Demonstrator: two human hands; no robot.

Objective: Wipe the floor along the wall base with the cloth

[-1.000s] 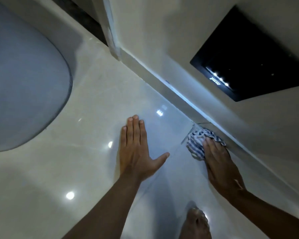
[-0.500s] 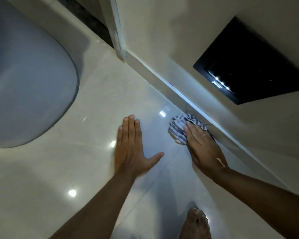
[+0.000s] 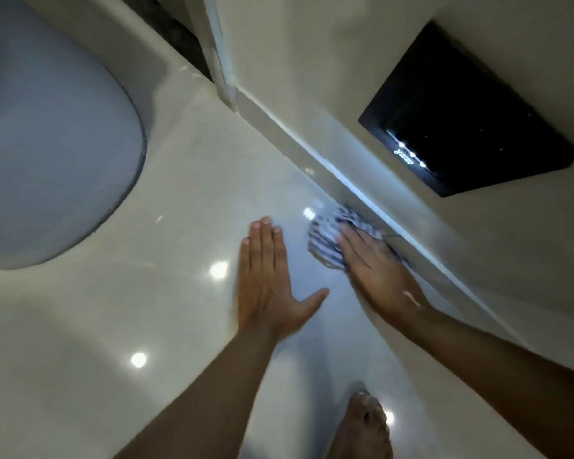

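A crumpled blue-and-white striped cloth [image 3: 325, 240] lies on the glossy pale floor [image 3: 186, 226], right against the wall base [image 3: 315, 150]. My right hand [image 3: 375, 270] presses flat on the cloth, fingers pointing up along the skirting; the cloth's near part is hidden under the palm. My left hand [image 3: 269, 283] rests flat on the floor just left of it, fingers together, thumb spread, holding nothing.
A large rounded grey-white object [image 3: 47, 154] fills the left side. A black panel [image 3: 471, 107] with small lights is set in the wall above the skirting. A door frame [image 3: 221, 61] meets the wall at the top. A bare foot [image 3: 365, 425] stands at the bottom.
My right hand has slid the cloth along the wall base, away from me toward the door frame. The left hand has stayed planted on the floor.
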